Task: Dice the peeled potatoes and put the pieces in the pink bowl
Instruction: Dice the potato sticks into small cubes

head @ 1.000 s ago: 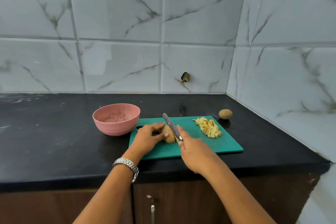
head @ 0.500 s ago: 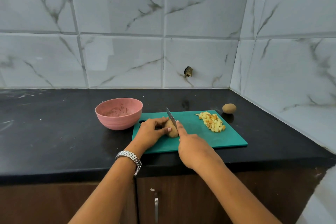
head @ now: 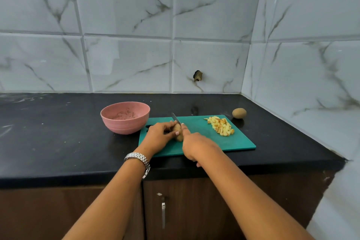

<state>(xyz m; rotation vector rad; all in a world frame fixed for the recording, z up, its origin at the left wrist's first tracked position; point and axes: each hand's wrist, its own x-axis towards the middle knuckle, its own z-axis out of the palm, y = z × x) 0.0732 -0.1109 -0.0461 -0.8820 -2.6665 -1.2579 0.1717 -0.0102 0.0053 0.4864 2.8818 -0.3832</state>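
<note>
Change over the last second: the knife, which lay slantwise over the potato, now stands steeper. Only the blade tip shows beyond the potato. Judgement: a cut is starting on this potato, so dicing is partway done.

Left hand: fingers curled round the potato, pinning it on the near-left part of the green cutting board.

Right hand: closed on the knife handle, forefinger laid along the spine.

Diced pile sits at the board's far-right corner. Pink bowl is on the tabletop just left of the board, with no dice in it. Spare whole potato lies just off the board's far-right corner.
</note>
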